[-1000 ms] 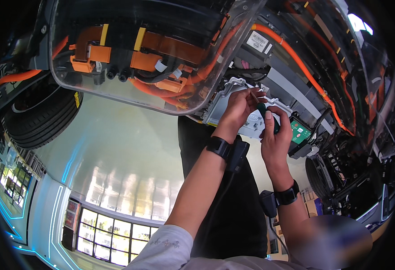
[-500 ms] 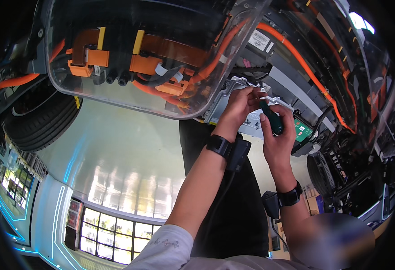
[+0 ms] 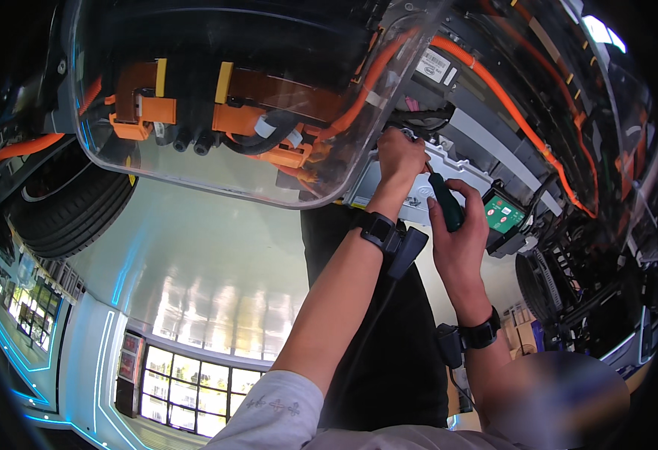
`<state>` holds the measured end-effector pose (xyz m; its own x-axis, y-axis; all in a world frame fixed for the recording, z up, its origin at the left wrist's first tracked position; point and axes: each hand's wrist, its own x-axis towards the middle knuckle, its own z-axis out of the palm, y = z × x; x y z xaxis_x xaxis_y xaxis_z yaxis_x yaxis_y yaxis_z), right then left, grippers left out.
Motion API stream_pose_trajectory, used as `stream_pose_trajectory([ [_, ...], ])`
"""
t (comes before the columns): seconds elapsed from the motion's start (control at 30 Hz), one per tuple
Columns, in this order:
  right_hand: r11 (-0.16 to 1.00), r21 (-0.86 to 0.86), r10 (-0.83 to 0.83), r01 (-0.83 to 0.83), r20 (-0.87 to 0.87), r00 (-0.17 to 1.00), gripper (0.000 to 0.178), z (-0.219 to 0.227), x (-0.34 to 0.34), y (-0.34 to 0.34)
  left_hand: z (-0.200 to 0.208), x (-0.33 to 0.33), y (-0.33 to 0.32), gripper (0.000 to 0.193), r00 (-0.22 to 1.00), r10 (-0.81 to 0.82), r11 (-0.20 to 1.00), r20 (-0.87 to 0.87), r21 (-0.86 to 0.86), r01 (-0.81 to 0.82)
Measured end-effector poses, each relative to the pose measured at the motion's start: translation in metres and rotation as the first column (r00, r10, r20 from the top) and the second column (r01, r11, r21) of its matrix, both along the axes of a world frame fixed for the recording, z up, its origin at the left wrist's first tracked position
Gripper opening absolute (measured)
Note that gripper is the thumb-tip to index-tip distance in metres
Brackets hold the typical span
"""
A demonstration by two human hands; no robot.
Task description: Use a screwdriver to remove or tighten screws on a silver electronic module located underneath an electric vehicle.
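Note:
My right hand is closed round the dark green handle of a screwdriver, its tip end pointing up and left toward my other hand. My left hand lies over the upper left part of a silver metal housing. Its fingers are curled in at the housing's edge, and whatever they grip is hidden beneath them. The screwdriver's tip disappears near the left knuckles; I cannot tell if it touches a screw. Beside the housing, to the right, sits a box with a green label.
A large clear cover hangs at upper left over orange connectors. Along the right runs a thick orange cable. Tyres stand at left and right. Black wrist devices with a cord sit on my forearms.
My left hand has shifted left from the screwdriver's shaft to the housing's upper left edge, its fingers curling. The screwdriver and my right hand have moved slightly left and down.

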<state>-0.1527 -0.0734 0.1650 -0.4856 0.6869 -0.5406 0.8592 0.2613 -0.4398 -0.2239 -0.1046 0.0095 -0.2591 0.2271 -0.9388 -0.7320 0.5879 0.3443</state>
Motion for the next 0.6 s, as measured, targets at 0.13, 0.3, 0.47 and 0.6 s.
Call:
stream_pose_trajectory([
  [0.13,0.999,0.004,-0.046,0.046,-0.008,0.999,0.038,0.009,-0.014,-0.004,-0.005,-0.002,-0.009,0.019,0.977,0.162,0.984,0.136,0.052,-0.171],
  [0.3,0.993,-0.093,-0.069,0.073,0.042,0.997,0.037,-0.001,0.001,-0.002,0.003,-0.003,-0.013,0.029,0.994,-0.107,0.994,0.003,-0.016,0.107],
  [0.47,0.994,-0.026,0.101,-0.104,-0.097,0.99,0.035,-0.002,0.0,0.006,0.013,0.007,-0.007,0.029,0.848,-0.198,0.98,-0.492,-0.085,0.18],
  [0.6,0.917,-0.194,-0.325,0.348,0.14,0.935,0.028,0.006,-0.009,0.002,0.009,0.006,-0.008,0.027,0.9,-0.163,0.985,-0.405,-0.01,0.174],
])
